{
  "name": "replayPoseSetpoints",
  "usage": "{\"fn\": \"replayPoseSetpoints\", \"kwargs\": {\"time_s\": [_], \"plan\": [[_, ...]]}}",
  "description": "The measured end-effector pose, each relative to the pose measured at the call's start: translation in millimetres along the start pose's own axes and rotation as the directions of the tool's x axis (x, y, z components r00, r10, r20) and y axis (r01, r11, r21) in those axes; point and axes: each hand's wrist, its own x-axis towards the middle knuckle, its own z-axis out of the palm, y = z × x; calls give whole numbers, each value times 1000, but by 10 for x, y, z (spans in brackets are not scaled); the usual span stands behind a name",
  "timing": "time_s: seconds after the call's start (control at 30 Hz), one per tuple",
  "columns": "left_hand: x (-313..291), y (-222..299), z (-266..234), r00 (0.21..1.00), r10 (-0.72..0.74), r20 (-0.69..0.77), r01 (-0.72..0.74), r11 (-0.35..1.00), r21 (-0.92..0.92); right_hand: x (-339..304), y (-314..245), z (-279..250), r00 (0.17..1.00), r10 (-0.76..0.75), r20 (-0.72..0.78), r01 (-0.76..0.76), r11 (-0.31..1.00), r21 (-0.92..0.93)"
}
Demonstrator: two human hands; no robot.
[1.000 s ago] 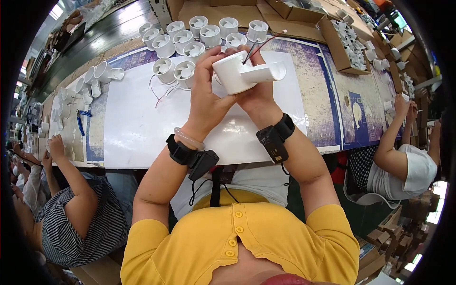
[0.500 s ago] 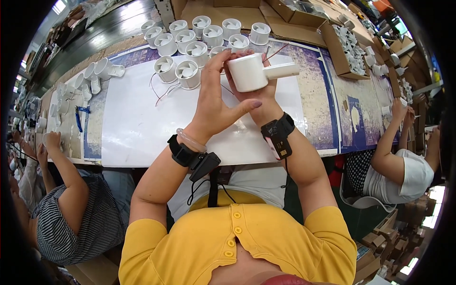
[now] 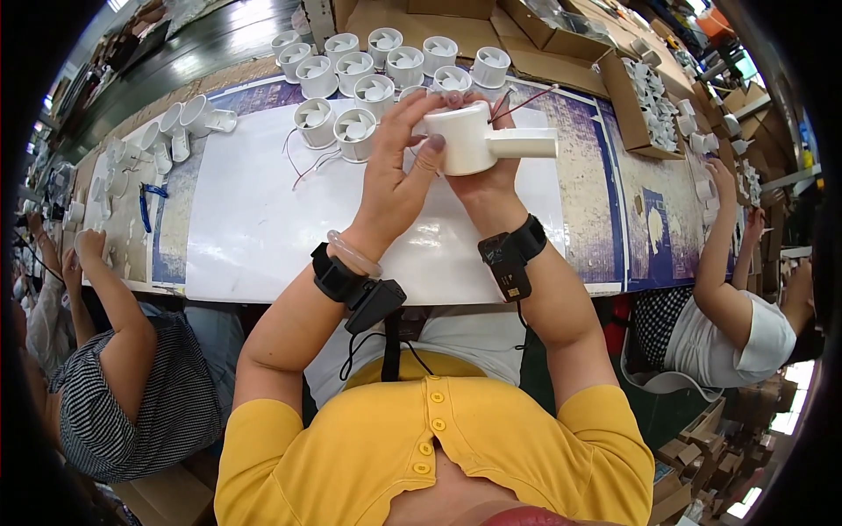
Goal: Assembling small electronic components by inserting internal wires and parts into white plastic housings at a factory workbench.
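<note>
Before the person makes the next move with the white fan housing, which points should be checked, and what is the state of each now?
1. Both hands on white fan housing: ok; left hand and right hand grip it.
2. Housing lifted off white mat: ok.
3. Red wire free of fingers: cannot tell.
4. Fan inside housing seated: cannot tell, opening faces away.
5. Row of finished fans apart from the hands: ok.

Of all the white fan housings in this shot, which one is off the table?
The white fan housing with the side handle, gripped between the left hand and right hand. The other fan housings stand in rows on the table behind it.
</note>
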Motion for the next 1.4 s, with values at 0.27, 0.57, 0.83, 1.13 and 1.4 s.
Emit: {"fn": "replayPoseSetpoints", "kwargs": {"time_s": [0.27, 0.57, 0.83, 1.13, 1.4], "plan": [[37, 113, -12, 905, -383, 186, 350, 421, -837, -140, 133, 211, 916, -256, 310, 402, 563, -722], [12, -15, -40, 865, -476, 160, 352, 349, -868, -121, 229, 235, 752, -352, 557, 591, -11, -806], [83, -115, -183, 841, -466, 276, 388, 162, -907, -64, 12, 247, 909, 9, 416, 385, 360, -850], [105, -103, -232, 823, -539, 179, 462, 452, -763, -31, -56, 206, 837, 78, 542, 547, -51, -836], [39, 454, -513, 983, -182, -21, 182, 960, 212, -42, -251, 256, 717, 69, 694, 635, -476, -609]]}}
